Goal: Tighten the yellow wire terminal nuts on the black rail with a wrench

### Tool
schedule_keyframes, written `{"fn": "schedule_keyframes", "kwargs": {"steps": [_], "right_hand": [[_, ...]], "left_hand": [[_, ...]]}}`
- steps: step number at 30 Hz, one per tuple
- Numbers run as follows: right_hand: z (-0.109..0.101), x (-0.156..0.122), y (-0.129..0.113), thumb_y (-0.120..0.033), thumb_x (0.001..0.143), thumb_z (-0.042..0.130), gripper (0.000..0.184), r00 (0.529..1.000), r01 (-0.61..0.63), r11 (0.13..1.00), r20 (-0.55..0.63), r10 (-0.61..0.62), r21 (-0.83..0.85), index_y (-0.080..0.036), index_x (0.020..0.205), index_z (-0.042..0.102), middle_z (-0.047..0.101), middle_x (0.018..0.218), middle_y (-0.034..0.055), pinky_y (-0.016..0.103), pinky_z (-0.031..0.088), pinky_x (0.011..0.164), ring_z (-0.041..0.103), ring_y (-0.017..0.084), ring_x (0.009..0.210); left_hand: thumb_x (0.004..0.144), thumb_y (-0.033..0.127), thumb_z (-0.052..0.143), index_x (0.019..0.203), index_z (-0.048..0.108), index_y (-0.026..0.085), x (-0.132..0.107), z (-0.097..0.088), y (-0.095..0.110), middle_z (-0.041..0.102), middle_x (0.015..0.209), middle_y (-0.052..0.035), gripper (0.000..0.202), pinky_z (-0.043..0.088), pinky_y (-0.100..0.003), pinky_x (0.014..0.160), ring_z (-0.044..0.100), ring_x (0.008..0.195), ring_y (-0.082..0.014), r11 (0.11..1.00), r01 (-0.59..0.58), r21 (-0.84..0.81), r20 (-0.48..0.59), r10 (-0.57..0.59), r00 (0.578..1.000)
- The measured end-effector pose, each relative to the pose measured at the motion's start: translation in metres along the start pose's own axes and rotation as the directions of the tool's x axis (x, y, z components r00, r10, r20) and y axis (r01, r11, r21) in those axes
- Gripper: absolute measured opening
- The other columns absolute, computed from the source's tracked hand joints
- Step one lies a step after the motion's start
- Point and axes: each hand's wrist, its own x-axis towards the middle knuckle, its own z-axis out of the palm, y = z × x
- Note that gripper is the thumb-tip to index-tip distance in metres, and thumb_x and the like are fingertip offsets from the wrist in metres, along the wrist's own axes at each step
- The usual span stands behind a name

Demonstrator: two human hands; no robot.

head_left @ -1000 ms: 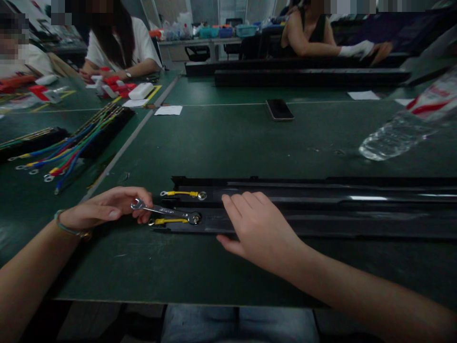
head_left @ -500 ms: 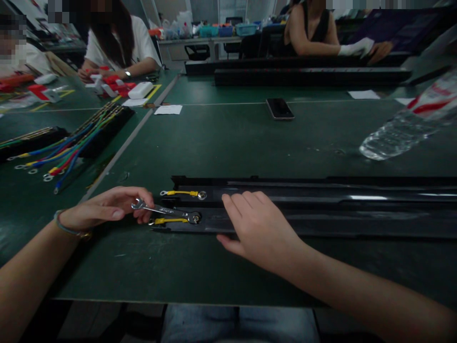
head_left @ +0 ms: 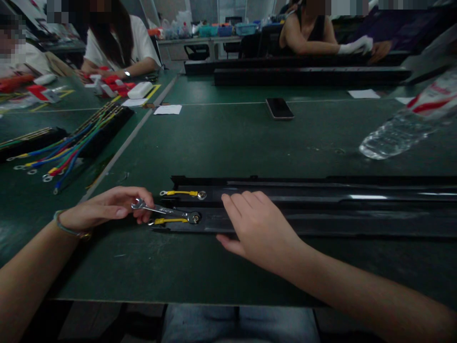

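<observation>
A long black channel (head_left: pixel 321 209) lies across the green table (head_left: pixel 221 143) in front of me. My left hand (head_left: pixel 103 208) grips the open end of a small silver wrench (head_left: pixel 164 211), whose ring end sits on a fastener at the channel's left end. A short yellow wire (head_left: pixel 167 221) with a ring terminal lies under the wrench, and a second yellow wire (head_left: pixel 182 193) is fixed just behind it. My right hand (head_left: pixel 259 228) rests flat on the channel, fingers stretched out, thumb over the near edge.
A bundle of coloured wires (head_left: pixel 67 152) lies on black trays at the left. A phone (head_left: pixel 279 108) and a paper slip (head_left: pixel 167 109) lie farther back. A plastic water bottle (head_left: pixel 403 131) stands at the right. Other people work at the far tables beside more black channels (head_left: pixel 307 75).
</observation>
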Motion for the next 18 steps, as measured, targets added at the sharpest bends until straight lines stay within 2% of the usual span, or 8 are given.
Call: {"fn": "schedule_keyframes", "kwargs": {"steps": [18], "right_hand": [[-0.001, -0.0001, 0.0, -0.042, 0.077, 0.042, 0.052, 1.0, 0.0, 1.0, 0.02, 0.0, 0.007, -0.002, 0.11, 0.048, 0.056, 0.091, 0.0136, 0.036, 0.033, 0.07, 0.046, 0.025, 0.083]], "left_hand": [[0.077, 0.035, 0.052, 0.098, 0.054, 0.013, 0.0029, 0.0036, 0.0032, 0.048, 0.07, -0.0039, 0.03, 0.044, -0.025, 0.059, 0.049, 0.068, -0.0168, 1.0, -0.001, -0.008, -0.04, 0.001, 0.999]]}}
